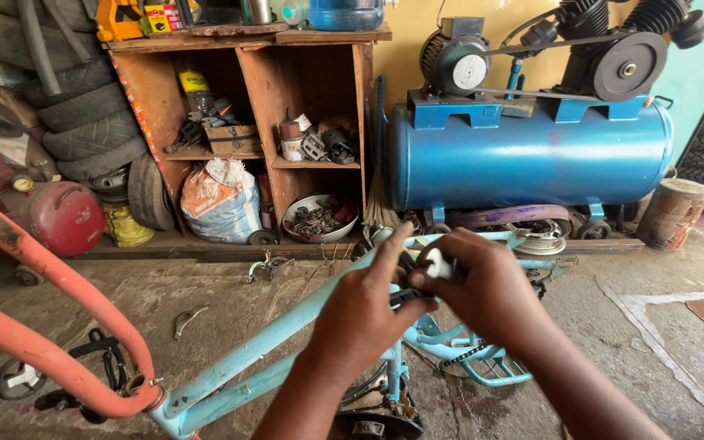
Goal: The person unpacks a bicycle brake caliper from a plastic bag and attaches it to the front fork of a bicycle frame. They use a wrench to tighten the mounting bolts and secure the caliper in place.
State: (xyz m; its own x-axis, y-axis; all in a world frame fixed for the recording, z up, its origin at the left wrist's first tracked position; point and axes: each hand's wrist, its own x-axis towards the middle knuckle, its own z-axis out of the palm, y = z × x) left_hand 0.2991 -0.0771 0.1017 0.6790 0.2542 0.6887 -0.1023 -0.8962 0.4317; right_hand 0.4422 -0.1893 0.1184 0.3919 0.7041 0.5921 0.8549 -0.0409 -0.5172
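Both hands meet over a light blue bicycle frame (287,326) that lies on the concrete floor (613,326) in front of the person. The frame's paint is pale and scuffed, its long tube running from the lower left up toward the hands; a chain (458,355) and a rear rack (495,371) of the same blue show beneath the wrists. The left hand (360,314) has its grip narrowed, thumb and forefinger raised around a small dark part (405,296) held over the frame's tube. The right hand (482,285) is closed around a small white cylindrical piece (439,265), its end showing between thumb and fingers. Whether the dark part and the white piece are joined cannot be told, since the fingers cover the spot.

An orange frame (34,326) curves along the left edge. Behind stand a blue air compressor tank (531,155), a wooden shelf (254,98) with spare parts, and stacked tyres (83,122).
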